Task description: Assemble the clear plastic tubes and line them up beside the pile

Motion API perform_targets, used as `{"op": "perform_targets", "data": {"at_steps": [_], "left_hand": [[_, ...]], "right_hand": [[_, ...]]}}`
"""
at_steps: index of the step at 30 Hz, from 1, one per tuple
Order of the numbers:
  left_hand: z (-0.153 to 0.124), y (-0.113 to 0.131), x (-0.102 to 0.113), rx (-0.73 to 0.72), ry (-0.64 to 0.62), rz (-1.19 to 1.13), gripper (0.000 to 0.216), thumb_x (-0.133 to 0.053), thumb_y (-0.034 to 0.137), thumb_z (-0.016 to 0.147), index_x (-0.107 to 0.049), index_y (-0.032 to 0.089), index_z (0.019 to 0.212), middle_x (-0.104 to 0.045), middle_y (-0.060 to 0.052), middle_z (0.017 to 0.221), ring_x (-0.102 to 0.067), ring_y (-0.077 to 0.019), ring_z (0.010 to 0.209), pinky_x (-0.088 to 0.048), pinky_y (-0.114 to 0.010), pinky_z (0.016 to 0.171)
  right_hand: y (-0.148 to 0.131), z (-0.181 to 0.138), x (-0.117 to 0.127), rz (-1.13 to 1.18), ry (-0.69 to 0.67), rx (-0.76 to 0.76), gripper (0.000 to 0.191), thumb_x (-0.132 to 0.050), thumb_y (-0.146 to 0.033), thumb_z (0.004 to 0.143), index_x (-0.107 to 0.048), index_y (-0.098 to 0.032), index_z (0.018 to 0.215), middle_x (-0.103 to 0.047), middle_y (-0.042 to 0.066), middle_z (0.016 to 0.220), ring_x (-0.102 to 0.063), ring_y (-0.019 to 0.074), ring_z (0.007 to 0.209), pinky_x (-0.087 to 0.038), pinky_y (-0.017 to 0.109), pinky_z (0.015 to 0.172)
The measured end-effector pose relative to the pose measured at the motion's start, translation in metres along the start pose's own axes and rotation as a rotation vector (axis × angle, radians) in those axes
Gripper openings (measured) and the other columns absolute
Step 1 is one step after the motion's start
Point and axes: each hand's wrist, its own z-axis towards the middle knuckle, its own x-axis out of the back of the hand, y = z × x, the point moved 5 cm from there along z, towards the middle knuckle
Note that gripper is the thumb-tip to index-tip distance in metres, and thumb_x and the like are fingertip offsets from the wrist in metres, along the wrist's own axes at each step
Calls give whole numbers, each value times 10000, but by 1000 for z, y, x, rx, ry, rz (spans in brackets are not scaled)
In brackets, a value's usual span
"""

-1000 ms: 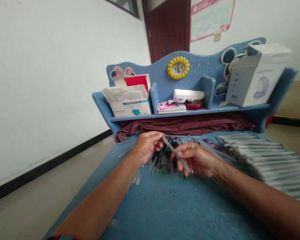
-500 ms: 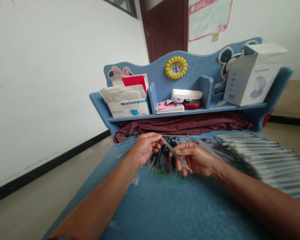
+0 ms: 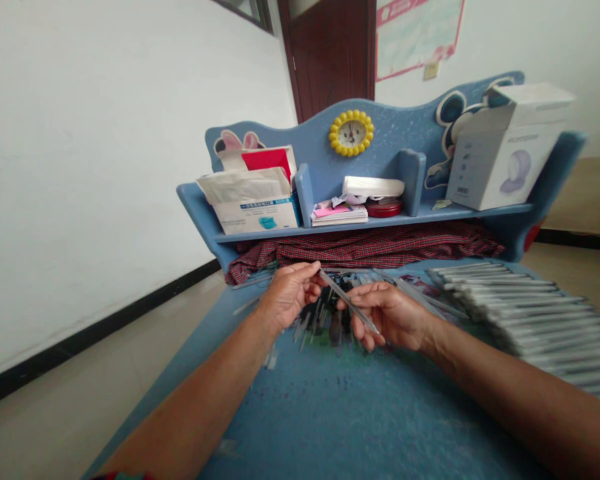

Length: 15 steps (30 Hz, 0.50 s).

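Note:
A slim, clear pen [image 3: 344, 297] slants across the gap between my hands, its pointed end low on the right. My left hand [image 3: 291, 295] pinches the upper end between thumb and fingertips. Around the lower half, the fingers of my right hand [image 3: 386, 312] are closed. Beneath and behind both hands lies a loose pile of pen parts [image 3: 310, 328], black and clear, partly hidden by the hands. Many similar pens [image 3: 525, 313] are stacked in rows to the right, beyond my right forearm.
The blue desk [image 3: 300, 420] has a raised shelf [image 3: 280, 235] at its back. On it stand a mask box [image 3: 260, 217], papers [image 3: 340, 217], a round red tin [image 3: 384, 209] and a tall white box [image 3: 505, 160]. Checked cloth [image 3: 360, 245] lies beneath the shelf.
Both hands keep hold of the pen in nearly the same place. My left fingertips and the pen's upper end have shifted very slightly left and up.

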Motion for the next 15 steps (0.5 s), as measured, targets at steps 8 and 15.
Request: {"op": "perform_targets", "data": {"at_steps": [8,15], "left_hand": [[-1,0,0,8,-18,-18,51,-604,126,718,-617,76,722,-620,-42,606,-505,-58,427,-366,-148,391],[2,-4,1,33,-23,-46,113,-590,200,758,-622,93,773,-620,-40,608,-509,-64,424,-357,-150,383]], "right_hand": [[0,0,1,13,-9,11,240,-523,-258,764,-605,-85,909,-668,61,545,-595,149,372,-368,156,281],[-1,-1,1,15,-2,21,241,-519,-243,761,-601,-81,918,-664,61,536,-590,152,365,-378,164,279]]}}
